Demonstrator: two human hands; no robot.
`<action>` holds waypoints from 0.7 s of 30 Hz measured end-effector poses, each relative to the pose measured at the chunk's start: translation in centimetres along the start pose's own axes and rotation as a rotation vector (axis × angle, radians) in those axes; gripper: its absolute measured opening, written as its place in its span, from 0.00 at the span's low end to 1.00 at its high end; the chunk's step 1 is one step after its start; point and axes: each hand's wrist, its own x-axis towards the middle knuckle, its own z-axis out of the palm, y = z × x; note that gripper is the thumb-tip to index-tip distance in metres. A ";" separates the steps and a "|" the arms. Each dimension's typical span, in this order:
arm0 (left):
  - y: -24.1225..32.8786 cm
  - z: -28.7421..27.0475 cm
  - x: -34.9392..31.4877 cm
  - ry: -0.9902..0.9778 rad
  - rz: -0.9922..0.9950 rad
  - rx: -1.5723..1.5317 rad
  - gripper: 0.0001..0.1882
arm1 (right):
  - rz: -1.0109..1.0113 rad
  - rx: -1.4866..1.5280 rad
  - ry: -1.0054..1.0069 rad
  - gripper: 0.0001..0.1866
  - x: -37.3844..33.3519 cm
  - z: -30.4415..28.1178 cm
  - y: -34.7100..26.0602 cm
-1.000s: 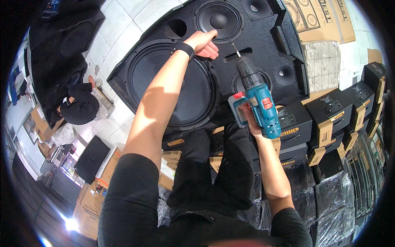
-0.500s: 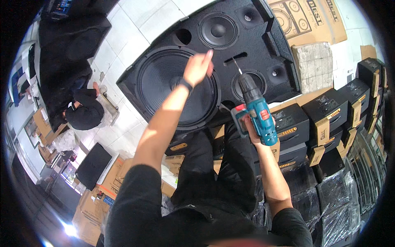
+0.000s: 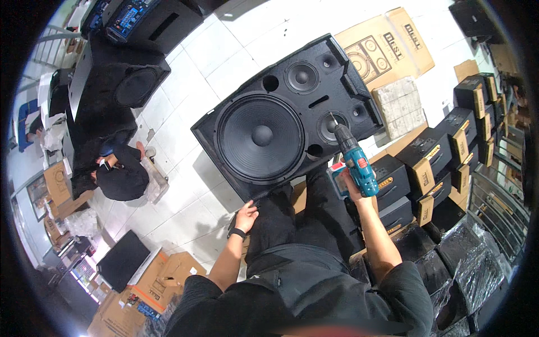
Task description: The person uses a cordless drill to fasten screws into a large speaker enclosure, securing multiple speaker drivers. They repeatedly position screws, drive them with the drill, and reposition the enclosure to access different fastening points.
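A large black speaker cabinet [image 3: 312,117] lies on its back on the floor before me. A big woofer [image 3: 238,135] fills its left part, and a smaller round driver [image 3: 302,77] sits farther up. In my right hand [image 3: 350,186] is a teal cordless drill [image 3: 357,163], gripped by its handle. Its thin bit points up over another small driver [image 3: 324,128]; I cannot tell whether it touches. My left hand [image 3: 246,217] has its fingers apart and holds nothing. It hangs beside my left thigh, near the cabinet's lower corner.
Rows of black boxes [image 3: 425,150] with cardboard pieces stand on the right, some [image 3: 476,264] plastic-wrapped. A cardboard sheet [image 3: 412,48] and a pale block [image 3: 400,108] lie beyond the cabinet. On the left, a person in black [image 3: 120,175] crouches by tall speakers [image 3: 106,73].
My left hand has come down from above the woofer to beside my thigh. My right hand still holds the drill, tip nearer the small driver. The whole view has shifted.
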 end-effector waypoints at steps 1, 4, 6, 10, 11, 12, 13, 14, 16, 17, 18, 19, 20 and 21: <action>-0.4 0.0 -0.5 0.046 0.078 0.040 0.30 | -0.052 -0.031 0.038 0.17 -1.1 0.6 -0.7; 0.5 -2.8 -0.9 -0.050 0.155 -0.090 0.33 | -0.074 0.045 0.065 0.20 -4.7 2.7 -3.5; 0.8 -5.1 -1.8 -0.092 0.200 -0.113 0.29 | -0.068 0.141 0.050 0.18 -7.8 3.3 -5.9; 0.0 -9.9 -1.5 -0.058 0.218 0.037 0.25 | -0.116 0.404 0.044 0.19 -11.4 5.6 -9.5; -0.8 -11.0 -1.4 -0.047 0.199 0.072 0.24 | -0.159 0.391 0.051 0.19 -12.2 6.0 -10.0; -1.8 -11.8 -1.6 0.010 0.178 0.010 0.21 | -0.209 0.377 0.048 0.20 -12.7 6.3 -10.4; -2.7 -12.7 -1.8 0.014 0.170 -0.018 0.22 | -0.256 0.363 0.056 0.20 -13.2 6.6 -10.7; -3.6 -13.7 -2.2 0.023 0.135 -0.038 0.22 | -0.209 0.383 0.067 0.20 -14.1 6.7 -10.8; -5.2 -15.8 -3.9 0.058 0.045 0.040 0.25 | -0.205 0.354 0.046 0.20 -15.0 6.8 -10.6; -5.9 -16.3 -4.9 0.080 0.023 0.050 0.27 | -0.208 0.342 0.035 0.21 -15.0 6.9 -10.4; -6.2 -16.9 -5.8 0.061 0.039 0.084 0.27 | -0.197 0.325 0.032 0.22 -15.1 6.8 -10.2; -6.6 -17.1 -7.0 0.071 -0.038 0.070 0.27 | -0.232 0.231 0.069 0.22 -14.9 7.0 -9.8; -7.0 -17.4 -8.1 0.037 -0.077 0.032 0.30 | -0.271 0.131 0.080 0.23 -14.7 7.1 -9.5; -7.2 -16.9 -8.9 0.020 -0.126 0.039 0.32 | -0.339 0.033 0.068 0.23 -14.0 7.2 -9.1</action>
